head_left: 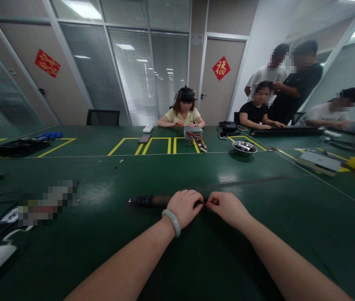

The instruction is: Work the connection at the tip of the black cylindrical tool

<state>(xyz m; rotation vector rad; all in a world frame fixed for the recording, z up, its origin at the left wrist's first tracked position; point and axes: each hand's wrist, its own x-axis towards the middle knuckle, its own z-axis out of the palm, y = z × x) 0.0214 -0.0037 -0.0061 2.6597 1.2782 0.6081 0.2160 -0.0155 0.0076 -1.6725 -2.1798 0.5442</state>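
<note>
A long, dark, slim thing that looks like a folded umbrella [152, 201] lies crosswise on the green table in front of me. Its left end is black with a small silvery tip, and its middle is brownish. My left hand [185, 207], with a pale bangle at the wrist, is closed over its right part and covers it. Close beside, my right hand [226, 207] is closed in a pinch, its fingertips almost meeting those of the left. Whatever sits between the right fingertips is too small and dark to make out.
Across the green table [108, 246], a person in a headset handles a grey box [193, 132] with coloured wires. A metal bowl [244, 148] stands right of it. A pixelated item [50, 202] and cables lie at left; a grey flat device [320, 162] lies at right.
</note>
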